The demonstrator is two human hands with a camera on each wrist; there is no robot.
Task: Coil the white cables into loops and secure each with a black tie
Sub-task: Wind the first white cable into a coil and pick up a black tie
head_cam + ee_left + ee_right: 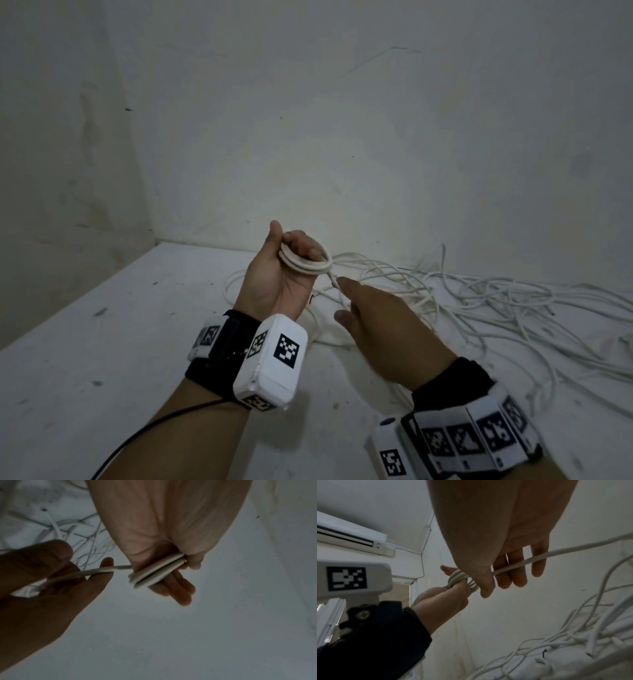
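My left hand is raised palm-up above the white table and grips a small coil of white cable of several turns, thumb on top and fingers through the loops. The left wrist view shows the coil clamped under the thumb of that hand. From the coil a trailing strand runs into my right hand, just right of and below it. In the right wrist view the strand passes between the thumb and fingers of the right hand. No black tie is plainly visible.
A tangled pile of loose white cables spreads over the right half of the table, up to the back wall. A small dark piece lies among the cables. An air conditioner hangs high on the wall.
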